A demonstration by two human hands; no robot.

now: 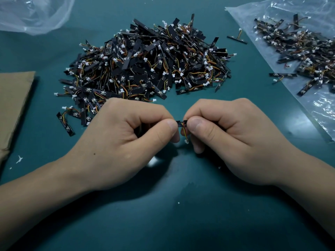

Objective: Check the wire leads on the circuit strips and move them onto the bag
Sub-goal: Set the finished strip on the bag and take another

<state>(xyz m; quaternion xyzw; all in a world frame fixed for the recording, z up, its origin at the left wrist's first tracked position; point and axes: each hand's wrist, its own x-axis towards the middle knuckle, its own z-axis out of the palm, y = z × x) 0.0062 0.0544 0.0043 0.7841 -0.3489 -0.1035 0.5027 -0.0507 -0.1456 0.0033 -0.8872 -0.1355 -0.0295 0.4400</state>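
A large heap of black circuit strips (145, 60) with coloured wire leads and white plugs lies on the green table, just beyond my hands. My left hand (126, 138) and my right hand (230, 134) pinch one circuit strip (181, 123) between them, each at one end, thumbs on top. Its red and yellow lead hangs down with a white plug (186, 141) at the tip. Most of the strip is hidden by my fingers. A clear plastic bag (308, 109) lies flat at the right with a smaller heap of strips (304, 53) on it.
A piece of brown cardboard (12, 105) lies at the left edge. Another crumpled clear bag (34, 13) sits at the far left corner. A single strip (236, 39) lies between the heap and the right bag. Small white scraps (19, 159) dot the green mat.
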